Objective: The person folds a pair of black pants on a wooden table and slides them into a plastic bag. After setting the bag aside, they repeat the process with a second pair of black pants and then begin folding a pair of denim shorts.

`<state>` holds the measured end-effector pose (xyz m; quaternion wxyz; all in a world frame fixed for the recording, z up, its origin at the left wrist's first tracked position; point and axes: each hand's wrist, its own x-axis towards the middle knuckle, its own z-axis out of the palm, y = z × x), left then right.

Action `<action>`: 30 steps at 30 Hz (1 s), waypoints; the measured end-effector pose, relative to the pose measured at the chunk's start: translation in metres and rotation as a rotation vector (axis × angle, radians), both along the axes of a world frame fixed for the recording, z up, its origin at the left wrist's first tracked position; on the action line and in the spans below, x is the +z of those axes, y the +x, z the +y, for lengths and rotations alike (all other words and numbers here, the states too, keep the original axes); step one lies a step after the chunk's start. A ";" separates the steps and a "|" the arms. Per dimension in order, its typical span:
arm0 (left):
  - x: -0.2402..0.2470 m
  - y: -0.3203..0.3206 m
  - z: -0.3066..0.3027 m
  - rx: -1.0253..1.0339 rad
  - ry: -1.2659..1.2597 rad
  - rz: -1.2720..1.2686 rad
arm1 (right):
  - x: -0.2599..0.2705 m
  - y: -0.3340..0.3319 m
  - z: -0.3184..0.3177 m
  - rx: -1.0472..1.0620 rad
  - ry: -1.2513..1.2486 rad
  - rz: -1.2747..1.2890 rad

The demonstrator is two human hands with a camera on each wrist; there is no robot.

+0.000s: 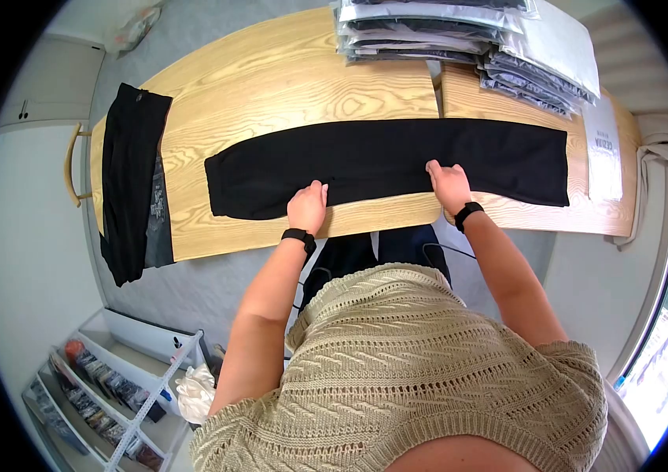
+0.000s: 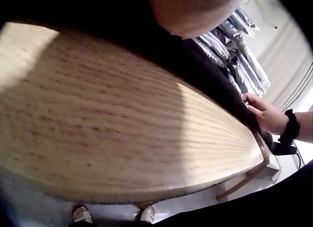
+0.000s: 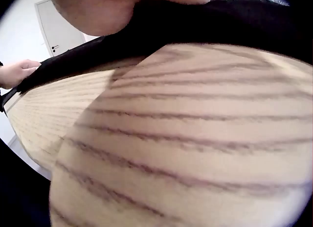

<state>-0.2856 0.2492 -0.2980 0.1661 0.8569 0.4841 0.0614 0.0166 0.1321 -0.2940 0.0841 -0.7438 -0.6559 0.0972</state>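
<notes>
A pair of black trousers (image 1: pixel 381 157), folded lengthwise into a long strip, lies across the wooden table (image 1: pixel 263 86). The near edge of the strip is pinched by my left hand (image 1: pixel 308 207), left of its middle. Farther right along that same edge, my right hand (image 1: pixel 452 189) grips the cloth with bent fingers. In the left wrist view the right hand (image 2: pixel 266 114) shows at the dark cloth's edge; the right wrist view shows the left hand (image 3: pixel 19 73) on the fabric. The waistband end points left and the narrower leg end right.
Another black garment (image 1: pixel 133 173) with a grey printed bag under it hangs over the table's left end. Stacked clothes in clear bags (image 1: pixel 428 35) stand at the back right, near a flat clear package (image 1: pixel 603 149). A storage rack (image 1: pixel 114 385) is on the floor, lower left.
</notes>
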 end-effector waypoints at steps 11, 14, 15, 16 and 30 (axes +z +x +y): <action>0.001 -0.005 0.002 -0.020 -0.008 -0.065 | 0.012 -0.067 0.019 0.068 0.092 0.238; 0.008 -0.006 0.004 -0.049 -0.027 -0.063 | 0.006 -0.088 0.029 0.122 0.115 0.239; 0.010 -0.006 0.005 -0.062 -0.038 -0.048 | 0.003 -0.091 0.032 0.123 0.104 0.231; 0.010 -0.005 0.006 -0.066 -0.041 -0.046 | 0.001 -0.092 0.032 0.119 0.103 0.234; 0.023 0.005 -0.005 -0.350 -0.009 -0.241 | -0.007 -0.098 0.034 0.017 0.082 0.151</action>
